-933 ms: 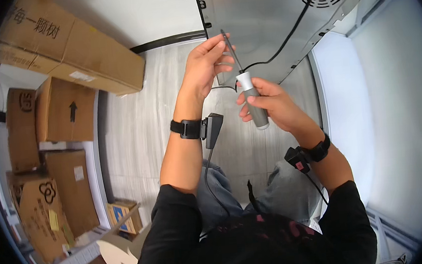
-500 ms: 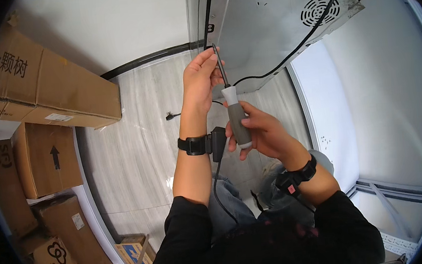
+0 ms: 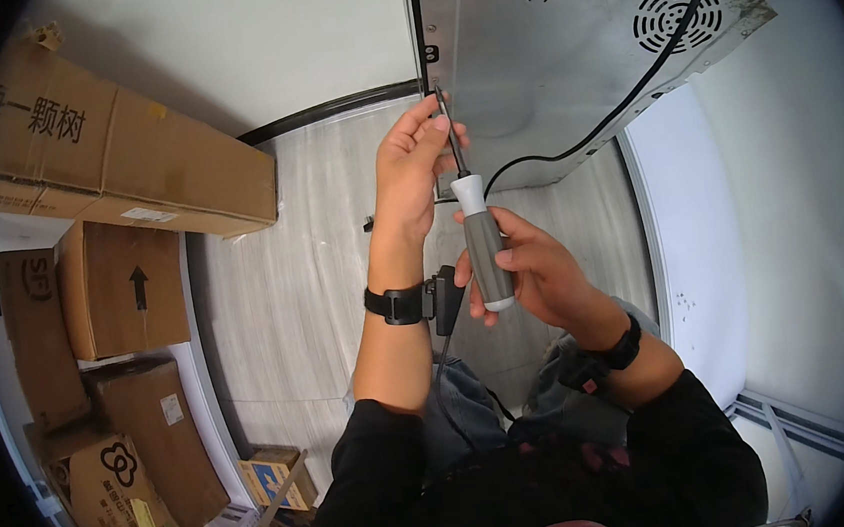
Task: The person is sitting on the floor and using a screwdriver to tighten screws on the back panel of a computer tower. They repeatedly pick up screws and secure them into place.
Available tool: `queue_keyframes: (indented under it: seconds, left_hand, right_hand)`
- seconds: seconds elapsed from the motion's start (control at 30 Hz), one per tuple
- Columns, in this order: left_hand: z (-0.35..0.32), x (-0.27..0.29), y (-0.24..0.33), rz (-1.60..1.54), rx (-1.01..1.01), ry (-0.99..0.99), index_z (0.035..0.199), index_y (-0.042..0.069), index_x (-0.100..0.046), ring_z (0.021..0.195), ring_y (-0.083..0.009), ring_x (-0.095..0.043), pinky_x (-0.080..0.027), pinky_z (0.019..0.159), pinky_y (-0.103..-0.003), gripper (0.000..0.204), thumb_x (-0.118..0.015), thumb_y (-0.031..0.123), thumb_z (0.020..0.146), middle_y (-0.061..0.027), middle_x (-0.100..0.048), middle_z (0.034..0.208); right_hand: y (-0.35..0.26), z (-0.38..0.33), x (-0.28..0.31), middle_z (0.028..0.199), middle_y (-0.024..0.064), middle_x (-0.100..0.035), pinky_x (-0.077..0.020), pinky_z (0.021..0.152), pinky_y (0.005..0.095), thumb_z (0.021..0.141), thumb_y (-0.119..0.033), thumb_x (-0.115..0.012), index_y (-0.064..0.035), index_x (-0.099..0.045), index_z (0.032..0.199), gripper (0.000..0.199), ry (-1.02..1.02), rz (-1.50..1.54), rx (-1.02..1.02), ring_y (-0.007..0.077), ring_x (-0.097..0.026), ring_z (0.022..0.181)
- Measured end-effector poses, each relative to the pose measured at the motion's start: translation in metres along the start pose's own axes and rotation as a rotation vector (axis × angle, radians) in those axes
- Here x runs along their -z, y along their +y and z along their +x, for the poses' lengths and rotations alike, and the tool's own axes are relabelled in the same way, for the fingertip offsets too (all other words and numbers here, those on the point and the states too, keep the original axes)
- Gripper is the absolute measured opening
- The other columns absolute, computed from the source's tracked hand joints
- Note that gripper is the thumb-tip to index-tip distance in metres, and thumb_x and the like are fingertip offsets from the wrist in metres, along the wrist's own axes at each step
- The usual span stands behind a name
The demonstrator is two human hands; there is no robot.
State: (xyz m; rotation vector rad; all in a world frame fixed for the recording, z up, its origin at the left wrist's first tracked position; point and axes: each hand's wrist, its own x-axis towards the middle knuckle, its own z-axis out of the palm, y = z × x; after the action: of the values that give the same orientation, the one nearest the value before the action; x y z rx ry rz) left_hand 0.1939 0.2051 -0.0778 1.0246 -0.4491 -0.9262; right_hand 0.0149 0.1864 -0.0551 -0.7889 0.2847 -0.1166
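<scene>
A screwdriver (image 3: 486, 248) with a grey and white handle points away from me, its dark shaft tilted slightly left. My right hand (image 3: 532, 264) has its fingers closed around the handle. Near the tip, my left hand (image 3: 418, 158) pinches the shaft between thumb and fingers. The tip is at the left edge of a grey metal panel (image 3: 547, 82), close to a small screw; whether it sits in the screw I cannot tell. A black cable (image 3: 590, 113) hangs in a curve across the panel, which has a round slotted vent (image 3: 677, 17).
Cardboard boxes (image 3: 133, 289) are stacked along the left, some on a white shelf (image 3: 215, 402). A white wall (image 3: 302, 43) with a black skirting strip stands ahead. Pale wood-look floor (image 3: 275, 306) lies below. A white panel (image 3: 691, 240) rises on the right. A small plug lies beyond my left forearm.
The view has shifted, so the boxes and metal panel appear further right. Both hands keep their hold on the screwdriver, whose tip stays by the panel's left edge.
</scene>
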Motion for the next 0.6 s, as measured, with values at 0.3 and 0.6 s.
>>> queue_keyframes:
  seconds: [0.3,0.6]
  left_hand:
    - [0.001,-0.006,-0.001,0.05,-0.054,0.048,0.118,0.004,-0.058,0.105,-0.0176,-0.058,-0.045,0.085,-0.032,0.028,-0.055,0.015,0.092,-0.0059,-0.062,0.112]
    - [0.001,-0.009,0.002,0.081,-0.078,0.054,0.119,0.003,-0.056,0.111,-0.0177,-0.055,-0.043,0.091,-0.032,0.029,-0.054,0.013,0.092,-0.0062,-0.059,0.12]
  right_hand:
    - [-0.001,0.0,0.005,0.098,0.0201,-0.058,-0.0524,0.058,0.0368,0.085,-0.014,-0.039,-0.0008,-0.028,0.137,0.055,-0.057,0.114,0.017,0.0266,-0.063,0.069]
    - [0.001,0.001,0.011,0.098,0.0214,-0.058,-0.0526,0.056,0.0364,0.085,-0.013,-0.035,0.0007,-0.028,0.137,0.054,-0.082,0.144,0.04,0.0269,-0.062,0.066]
